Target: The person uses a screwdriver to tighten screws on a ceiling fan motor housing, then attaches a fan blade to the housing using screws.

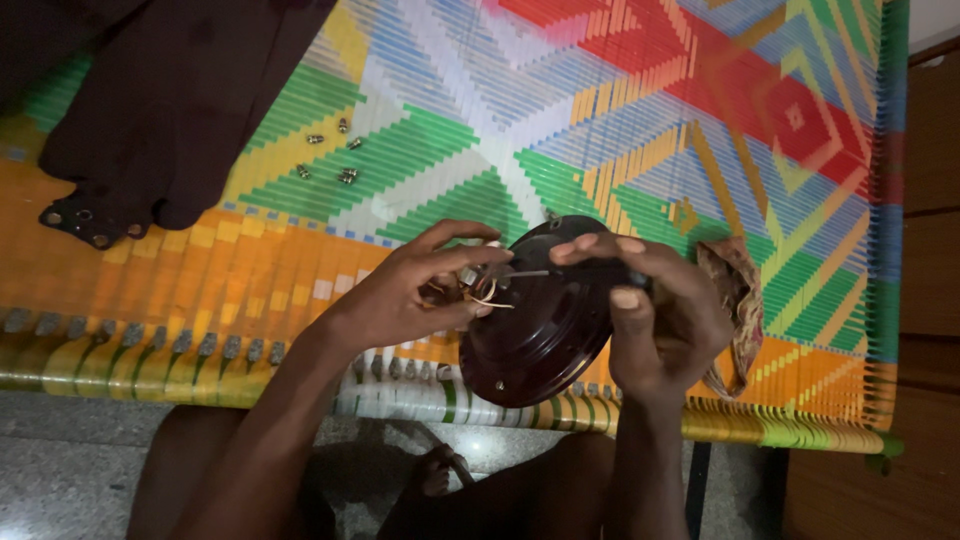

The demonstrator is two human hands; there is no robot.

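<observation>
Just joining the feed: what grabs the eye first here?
The brightly striped woven cot surface fills the view. In the lower middle, the left hand pinches small wires and a metal piece at the hub of a dark round motor housing, which the right hand grips by its rim. Small bolts lie scattered at upper left beside dark fan blades.

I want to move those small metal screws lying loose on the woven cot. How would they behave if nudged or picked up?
The screws look short and rounded, so they would probably roll a little. They are tiny and scattered, likely fiddly to pinch. The woven cot has a ribbed strap surface, which may catch them or let one slip between straps.
</observation>
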